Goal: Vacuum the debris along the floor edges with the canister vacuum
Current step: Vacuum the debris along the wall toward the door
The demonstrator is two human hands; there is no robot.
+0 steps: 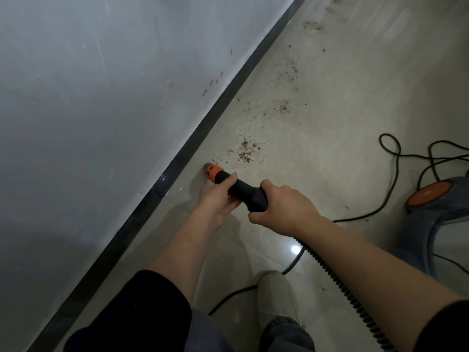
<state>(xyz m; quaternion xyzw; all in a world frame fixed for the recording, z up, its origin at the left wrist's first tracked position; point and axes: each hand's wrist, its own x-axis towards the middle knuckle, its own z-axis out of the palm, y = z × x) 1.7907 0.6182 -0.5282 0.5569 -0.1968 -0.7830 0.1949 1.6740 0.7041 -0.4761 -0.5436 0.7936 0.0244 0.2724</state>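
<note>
**Beside the skirting, tip just short of the crumbs**

Along the wall point(101, 97) the floor point(342, 110) runs far and right, edged by a dark skirting point(203, 128). Both hands hold the wand point(243, 193). The right hand point(281, 209) is wrapped round its near end, and the left hand point(218, 199) is curled round the barrel just behind the orange tip point(213, 170). The tip is low at the floor, just beside the skirting. Debris point(245, 151) starts just beyond the tip and a little right, with more patches scattered farther along the edge.

The step would likely go best with the tip kept low and swung right through the nearest patch. It can then work farther along, returning to the skirting line each pass, with the left hand steering and the right pushing.

To the right sits the canister point(444, 204). Its hose point(337, 278) trails near and right under the right arm. A cord point(390, 179) loops over the floor near the canister and passes by a shoe point(276, 295). It could snag a foot, and the hose may tug the canister.
</note>
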